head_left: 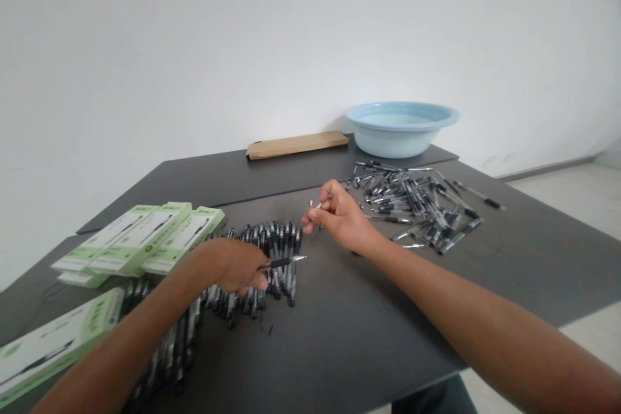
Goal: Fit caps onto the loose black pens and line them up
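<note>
My left hand (237,266) is closed around a gel pen (284,262), its black grip and bare silver tip pointing right. Beneath that hand lies a row of capped black pens (276,242) side by side on the dark table. My right hand (337,213), a little farther off to the right, is pinched on a small whitish piece (316,206); it is too small to name for sure. Behind the right hand spreads a loose heap of clear and black pens (412,200), lying in many directions.
White and green pen boxes (140,236) are stacked at the left, and another pen box (63,343) lies nearer to me. A flat brown cardboard piece (298,144) rests at the back beside a light blue basin (400,136). The table's (339,349) front edge runs close to me.
</note>
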`<state>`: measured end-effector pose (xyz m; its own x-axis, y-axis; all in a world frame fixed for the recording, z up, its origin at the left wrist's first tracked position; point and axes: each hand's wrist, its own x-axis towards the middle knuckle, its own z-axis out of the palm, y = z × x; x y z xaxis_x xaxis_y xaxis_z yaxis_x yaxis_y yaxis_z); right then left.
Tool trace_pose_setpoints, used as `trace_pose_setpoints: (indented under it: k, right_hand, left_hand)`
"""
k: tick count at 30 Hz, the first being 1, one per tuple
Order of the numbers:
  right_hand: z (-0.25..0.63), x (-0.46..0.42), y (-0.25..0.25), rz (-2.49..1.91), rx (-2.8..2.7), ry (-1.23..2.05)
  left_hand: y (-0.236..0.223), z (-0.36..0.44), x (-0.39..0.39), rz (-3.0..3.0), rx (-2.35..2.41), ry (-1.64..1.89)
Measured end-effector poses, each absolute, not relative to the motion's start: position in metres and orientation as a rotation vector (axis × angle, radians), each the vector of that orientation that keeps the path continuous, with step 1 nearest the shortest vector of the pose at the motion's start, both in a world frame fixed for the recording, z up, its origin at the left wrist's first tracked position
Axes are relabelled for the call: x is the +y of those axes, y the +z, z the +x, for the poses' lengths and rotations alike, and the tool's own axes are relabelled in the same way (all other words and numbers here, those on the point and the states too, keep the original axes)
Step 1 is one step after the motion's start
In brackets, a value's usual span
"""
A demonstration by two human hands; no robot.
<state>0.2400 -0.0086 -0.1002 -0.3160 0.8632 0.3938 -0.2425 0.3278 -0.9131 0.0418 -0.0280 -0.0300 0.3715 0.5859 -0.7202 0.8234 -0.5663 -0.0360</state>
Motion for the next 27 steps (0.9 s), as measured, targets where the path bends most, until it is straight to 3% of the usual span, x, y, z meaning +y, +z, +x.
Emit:
trace_pose_setpoints:
  k: [8,15,27]
  right_hand:
    - [0.244,-0.001,-0.105,-0.778,-1.581,1.12]
    - [0.264,0.016,-0.115,-1.608,-2.251,0.343]
    - [0.271,0.019,-0.113,-1.813,-2.33,0.22]
  left_hand:
    - [-0.028,0.044,-0.028,2.256,1.264,-1.015]
    - [-0.034,0.037,-0.025,2.252,1.275,-0.954]
    - [-0.038,0.035,-0.024,2.268,1.3,-0.945]
